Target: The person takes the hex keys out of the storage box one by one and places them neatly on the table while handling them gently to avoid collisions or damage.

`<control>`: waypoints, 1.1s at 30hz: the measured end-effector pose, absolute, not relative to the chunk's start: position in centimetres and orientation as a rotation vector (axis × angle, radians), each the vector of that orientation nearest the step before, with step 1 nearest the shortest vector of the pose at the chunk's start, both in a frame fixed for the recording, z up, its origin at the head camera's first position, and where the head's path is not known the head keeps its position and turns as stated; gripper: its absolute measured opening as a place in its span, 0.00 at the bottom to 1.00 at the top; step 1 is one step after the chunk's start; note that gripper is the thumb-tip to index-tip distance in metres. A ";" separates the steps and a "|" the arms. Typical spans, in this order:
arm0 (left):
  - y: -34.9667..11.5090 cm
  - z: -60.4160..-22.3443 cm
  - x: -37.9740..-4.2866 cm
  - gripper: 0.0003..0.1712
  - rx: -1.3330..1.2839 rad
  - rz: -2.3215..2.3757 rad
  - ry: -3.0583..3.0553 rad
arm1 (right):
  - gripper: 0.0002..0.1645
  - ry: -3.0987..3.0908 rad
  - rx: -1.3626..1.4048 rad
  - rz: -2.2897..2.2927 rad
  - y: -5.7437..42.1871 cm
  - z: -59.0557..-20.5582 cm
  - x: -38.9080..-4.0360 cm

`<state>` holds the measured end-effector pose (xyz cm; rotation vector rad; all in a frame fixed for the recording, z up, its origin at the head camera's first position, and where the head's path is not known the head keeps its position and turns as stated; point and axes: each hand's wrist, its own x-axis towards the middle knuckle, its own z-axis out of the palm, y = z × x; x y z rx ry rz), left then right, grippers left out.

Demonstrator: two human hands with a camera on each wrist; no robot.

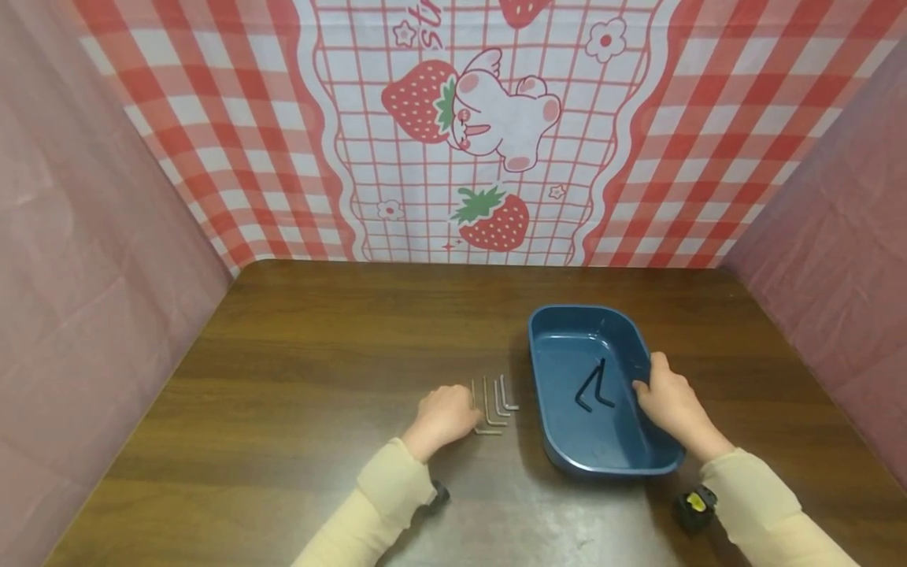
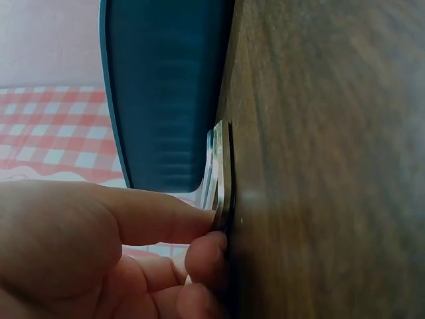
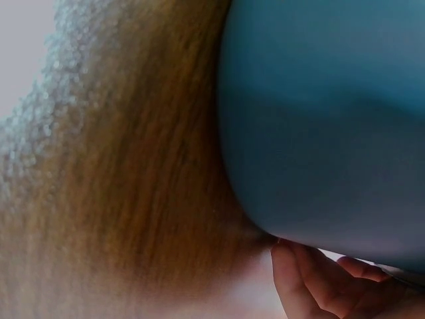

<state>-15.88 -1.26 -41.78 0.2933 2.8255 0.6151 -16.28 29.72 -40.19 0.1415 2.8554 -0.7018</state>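
Observation:
My left hand is low over the table, its thumb and a finger pinching the leftmost brass-toned hex key near its bend. In the left wrist view this hex key lies along the wood. Several L-shaped metal hex keys, among them a silver one, are lined up just right of that hand. At the right, my right hand holds the side wall of a blue tray, thumb over the rim and fingers outside. Two black hex keys lie on the tray floor.
The brown wooden table stretches left and in front of the hands. A red checked cloth with strawberries hangs behind it. Pink curtains close both sides. A small dark wrist camera sits by the right sleeve.

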 end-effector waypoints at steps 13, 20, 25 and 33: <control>-1.3 -41.6 -16.0 0.21 0.291 0.619 2.808 | 0.33 2.870 0.136 -0.709 29.7 -40.2 -16.3; -0.6 -40.5 -16.3 0.21 0.387 0.594 2.904 | 0.32 2.857 0.155 -0.716 29.6 -40.1 -16.2; 1.0 -38.5 -16.6 0.21 0.486 0.581 2.974 | 0.32 2.881 0.148 -0.710 29.6 -40.2 -16.2; 3.9 -36.0 -16.7 0.19 0.672 0.527 3.041 | 0.33 2.891 0.147 -0.702 29.5 -40.4 -16.2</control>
